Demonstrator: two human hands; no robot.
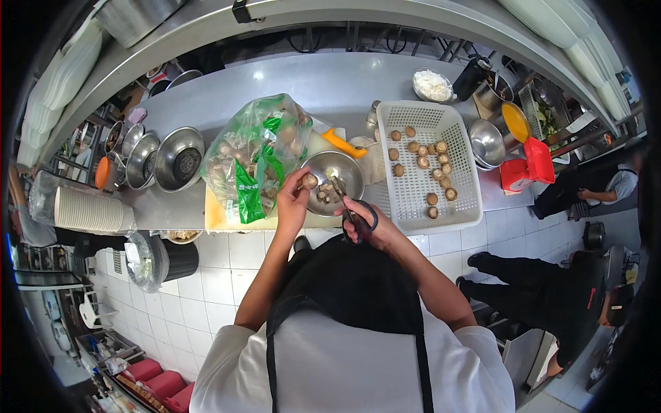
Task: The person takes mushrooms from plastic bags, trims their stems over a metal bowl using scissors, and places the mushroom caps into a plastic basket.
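Head: steel counter (344, 82), tiled floor (213, 289), left grip (293, 197) around mushroom (310, 181), right grip (381, 230) around scissors (340, 189)

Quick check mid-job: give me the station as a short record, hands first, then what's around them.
Left hand: holding a mushroom at the bowl's left side
Right hand: gripping scissors, blades over the bowl
Metal bowl: between the hands, small cut pieces inside
White basket: right of the bowl, holding loose whole mushrooms
Plastic bag: left of the bowl, green print, contents partly hidden
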